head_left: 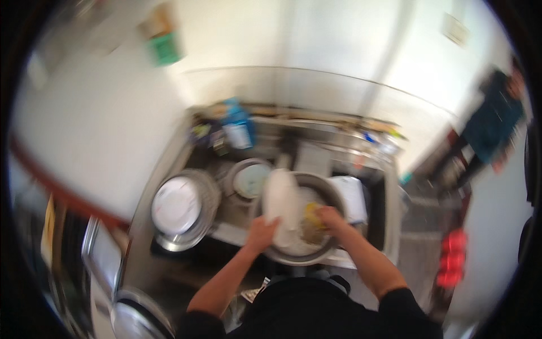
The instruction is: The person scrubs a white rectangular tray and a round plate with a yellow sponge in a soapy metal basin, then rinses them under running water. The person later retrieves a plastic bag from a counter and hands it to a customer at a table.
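Observation:
My left hand (263, 233) is closed on the near edge of a long white oval plate (280, 198), which is tilted up over a round grey basin (305, 260). To its right, my right hand (331, 218) is closed on a yellow scrubbing pad or cloth (311, 214), blurred by motion. The pad is over the basin, beside the plate. Something brownish (312, 233) shows under the pad; its kind is too smeared to tell. Whitish, cloudy contents fill the basin around them.
The basin stands across a metal sink (391, 220). Stacked white plates (176, 204) lie on metal bowls at left. Behind are a bowl (252, 179) and a blue packet (238, 127). A white rectangular container (350, 198) is at right. Another person (491, 121) stands far right, near red objects (453, 259).

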Demonstrator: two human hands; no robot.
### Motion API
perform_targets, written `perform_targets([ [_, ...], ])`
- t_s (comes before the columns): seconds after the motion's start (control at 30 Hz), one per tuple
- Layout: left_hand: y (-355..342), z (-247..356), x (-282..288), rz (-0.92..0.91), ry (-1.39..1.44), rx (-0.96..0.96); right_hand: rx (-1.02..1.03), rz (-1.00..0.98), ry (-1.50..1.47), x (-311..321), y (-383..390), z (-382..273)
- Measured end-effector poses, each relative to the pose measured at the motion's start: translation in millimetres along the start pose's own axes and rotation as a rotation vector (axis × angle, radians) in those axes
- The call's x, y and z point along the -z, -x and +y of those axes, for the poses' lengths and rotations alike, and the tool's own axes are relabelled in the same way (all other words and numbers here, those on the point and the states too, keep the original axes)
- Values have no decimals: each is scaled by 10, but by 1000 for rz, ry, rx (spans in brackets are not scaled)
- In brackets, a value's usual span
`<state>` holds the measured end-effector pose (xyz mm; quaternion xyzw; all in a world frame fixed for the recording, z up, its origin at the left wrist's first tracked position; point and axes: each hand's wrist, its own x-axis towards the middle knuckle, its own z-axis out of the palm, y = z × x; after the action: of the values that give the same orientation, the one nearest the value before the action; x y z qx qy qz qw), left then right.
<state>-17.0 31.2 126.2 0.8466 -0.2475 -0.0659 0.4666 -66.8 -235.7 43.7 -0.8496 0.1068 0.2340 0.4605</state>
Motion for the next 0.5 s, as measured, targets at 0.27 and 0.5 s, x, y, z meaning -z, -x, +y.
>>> perform_targets([
  [0.27,-266,345,-450,47,45,-17,603,447,306,361,602,-1807],
  [0.5,-141,238,-511,396,170,132,742,593,577,477,138,-1390],
])
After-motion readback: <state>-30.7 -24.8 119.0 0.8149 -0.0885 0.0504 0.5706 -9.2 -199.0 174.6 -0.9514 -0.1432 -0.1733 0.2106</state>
